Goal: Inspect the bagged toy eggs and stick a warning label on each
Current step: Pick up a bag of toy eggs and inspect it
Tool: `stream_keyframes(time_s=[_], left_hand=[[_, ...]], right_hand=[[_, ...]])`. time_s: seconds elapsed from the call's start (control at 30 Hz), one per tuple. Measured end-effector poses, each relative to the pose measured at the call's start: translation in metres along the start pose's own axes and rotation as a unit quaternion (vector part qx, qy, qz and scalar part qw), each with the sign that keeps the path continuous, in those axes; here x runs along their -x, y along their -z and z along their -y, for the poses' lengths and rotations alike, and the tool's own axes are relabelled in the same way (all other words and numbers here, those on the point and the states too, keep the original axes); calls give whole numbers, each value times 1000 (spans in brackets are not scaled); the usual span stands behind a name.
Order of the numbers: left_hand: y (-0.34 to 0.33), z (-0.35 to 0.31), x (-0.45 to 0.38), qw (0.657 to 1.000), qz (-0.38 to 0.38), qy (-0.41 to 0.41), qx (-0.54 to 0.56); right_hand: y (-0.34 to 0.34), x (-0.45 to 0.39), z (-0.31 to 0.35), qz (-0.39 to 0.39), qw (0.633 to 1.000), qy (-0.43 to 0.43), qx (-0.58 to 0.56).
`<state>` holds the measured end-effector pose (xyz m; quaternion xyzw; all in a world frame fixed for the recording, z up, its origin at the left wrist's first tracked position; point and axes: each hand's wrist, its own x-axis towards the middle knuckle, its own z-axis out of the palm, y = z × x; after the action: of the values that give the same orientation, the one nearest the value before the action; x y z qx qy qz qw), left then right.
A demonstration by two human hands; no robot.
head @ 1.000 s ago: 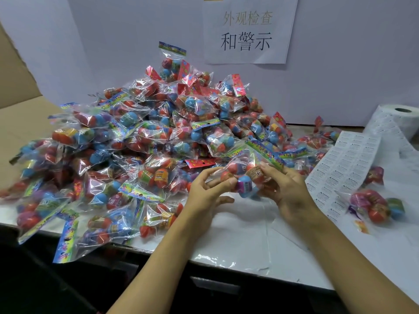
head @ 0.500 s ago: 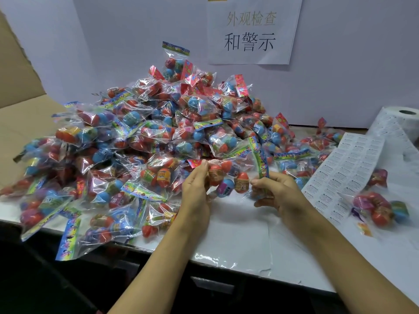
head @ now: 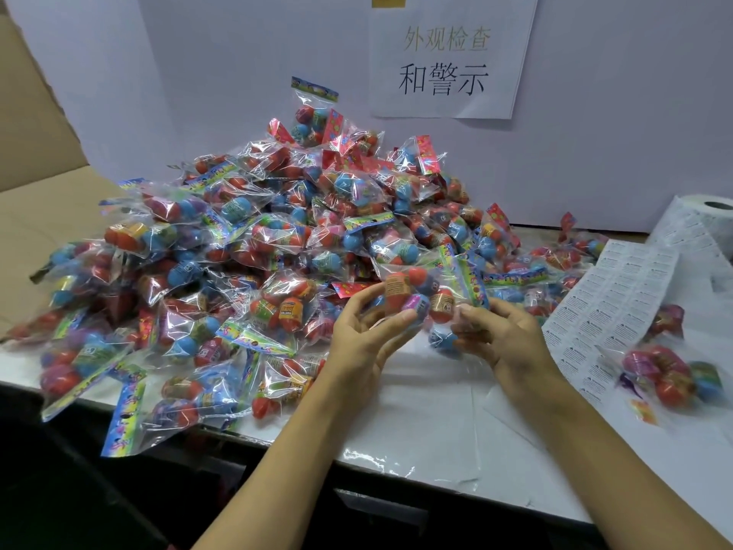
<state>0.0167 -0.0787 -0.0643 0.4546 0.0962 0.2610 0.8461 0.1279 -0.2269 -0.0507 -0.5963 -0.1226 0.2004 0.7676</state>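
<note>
A clear bag of coloured toy eggs [head: 420, 297] is held between both hands just above the white table, in front of the big pile of bagged eggs [head: 277, 240]. My left hand [head: 367, 331] grips its left side with thumb and fingers. My right hand [head: 499, 335] holds its right lower part, near the bag's colourful header strip. A strip of white warning labels [head: 607, 311] lies to the right, running from a label roll [head: 702, 224] at the back right.
Two bags of eggs [head: 670, 371] lie apart on the right, beside the label strip. A paper sign [head: 448, 57] with printed characters hangs on the white back wall. A cardboard flap stands at the far left. The table's front edge [head: 396, 466] runs below my forearms.
The bag has been turned between my hands and lifted slightly. My left hand shifted from its edge to cup the left side, and my right hand moved under its right end.
</note>
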Motion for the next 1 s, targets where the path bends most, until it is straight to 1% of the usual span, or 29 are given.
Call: stream_keyframes(time_s=[0.07,0.1,0.13,0.2,0.23,0.27,0.3,0.33,0.37,0.4,0.47,0.53,0.6,0.63,0.7,0.77,0.9,1.0], left_hand=[[1,-1,-1,1000,-30,-9,-3],[1,0,-1,999,-44,-14,-9],[1,0,-1,998,-49,-19,-16],[0,2,0,999,-36,-20,-23],[0,1,0,999,-26,-14,-20],[0,1,1,1000,-16,-7,-16],[0,0,1,1000,-5,1,-11],[0,-2,1,1000,2,7,-5],[1,-3,1,1000,2,10,3],[2,-3,0,1000,-9,8,11],[3,-3,-1,999,-49,-12,7],[5,-2,-3,995,-80,-38,-44],[4,1,-3,990,-82,-46,-102],[3,1,-2,991,-69,-39,-107],[0,2,0,996,-27,-21,-85],[-1,1,2,997,-6,-16,-75],[1,-3,1,997,-35,-15,-66],[0,-3,3,996,-32,-21,-81]], right_hand=[[0,-2,-5,-45,992,75,93],[1,0,-7,-55,978,134,147],[2,3,-7,-46,958,201,201],[1,8,-8,25,899,315,303],[0,10,-10,69,872,344,342],[-2,10,-13,108,856,351,365],[-4,10,-15,132,856,341,367],[-5,10,-16,138,870,319,351],[-6,10,-16,132,893,288,319],[-6,10,-16,123,917,257,281],[-3,9,-13,120,950,208,198],[-1,9,-10,143,974,151,95],[-3,10,-7,174,980,95,24],[-5,11,-7,184,980,75,12],[-7,13,-7,196,980,43,11],[-7,13,-7,206,978,22,12],[-7,14,-7,220,974,25,44],[-11,16,-5,173,981,58,65]])
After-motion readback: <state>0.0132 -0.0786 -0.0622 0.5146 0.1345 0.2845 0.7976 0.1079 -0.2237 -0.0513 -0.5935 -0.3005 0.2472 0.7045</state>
